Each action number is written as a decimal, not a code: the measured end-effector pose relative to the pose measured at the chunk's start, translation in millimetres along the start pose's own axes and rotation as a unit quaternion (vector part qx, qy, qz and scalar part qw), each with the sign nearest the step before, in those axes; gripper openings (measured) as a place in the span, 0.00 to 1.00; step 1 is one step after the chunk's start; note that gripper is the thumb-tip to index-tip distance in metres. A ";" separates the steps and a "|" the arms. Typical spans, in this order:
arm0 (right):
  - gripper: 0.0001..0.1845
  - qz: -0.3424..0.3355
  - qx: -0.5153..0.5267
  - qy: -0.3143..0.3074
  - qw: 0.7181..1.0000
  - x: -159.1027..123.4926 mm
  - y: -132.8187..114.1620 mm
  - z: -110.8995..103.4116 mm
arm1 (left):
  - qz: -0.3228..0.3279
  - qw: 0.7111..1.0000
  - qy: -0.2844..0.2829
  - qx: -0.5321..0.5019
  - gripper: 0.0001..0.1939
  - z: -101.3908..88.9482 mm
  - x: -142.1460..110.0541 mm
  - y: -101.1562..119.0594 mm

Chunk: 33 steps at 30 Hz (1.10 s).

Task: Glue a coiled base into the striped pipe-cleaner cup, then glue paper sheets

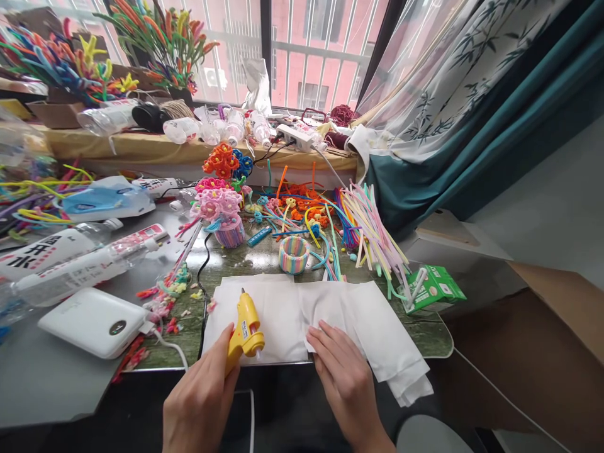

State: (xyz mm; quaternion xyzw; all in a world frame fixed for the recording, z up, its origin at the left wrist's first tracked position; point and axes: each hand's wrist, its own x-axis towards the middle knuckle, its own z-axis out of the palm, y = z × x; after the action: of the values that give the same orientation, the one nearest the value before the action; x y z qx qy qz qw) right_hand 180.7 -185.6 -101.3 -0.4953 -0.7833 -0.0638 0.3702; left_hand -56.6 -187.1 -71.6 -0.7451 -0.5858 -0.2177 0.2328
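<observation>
My left hand (201, 384) is closed around the handle of a yellow hot glue gun (246, 324), its nozzle pointing away from me. A stub of clear glue stick shows at its rear. White paper sheets (278, 308) lie along the table's front edge beneath it. My right hand (342, 371) rests on these sheets with its fingers stretched out, nothing visible in it. Beyond the paper stands a small round striped pastel cup (293, 255). Left of it, a pink and orange bunch of pipe-cleaner flowers (219, 201) stands in a striped pot (230, 233).
Pastel pipe cleaners (372, 226) lie at the right, beside a green box (436, 288). A white power bank (97, 322) with a cable and several plastic bottles (89, 264) occupy the left. A power strip (295, 135) sits on the windowsill. A black cord (204, 270) runs past the paper.
</observation>
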 end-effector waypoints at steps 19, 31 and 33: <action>0.25 -0.059 0.072 0.017 0.995 2.7 22.5 7.9 | -0.012 0.999 -0.015 -0.026 0.19 6.7 -10.4 -6.4; 0.21 -0.022 0.050 0.046 0.997 -7.1 39.0 2.1 | 0.022 0.999 -0.002 -0.040 0.18 6.7 -9.3 -5.2; 0.21 -0.014 0.058 0.042 0.997 -5.4 36.6 0.4 | 0.034 0.999 0.001 -0.037 0.17 7.2 -8.8 -6.2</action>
State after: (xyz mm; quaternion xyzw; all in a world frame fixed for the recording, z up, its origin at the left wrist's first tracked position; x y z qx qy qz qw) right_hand 211.9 -171.1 -114.8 -0.4590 -0.7761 -0.0444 0.4301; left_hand -64.2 -188.3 -82.1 -0.7727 -0.5514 -0.2316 0.2128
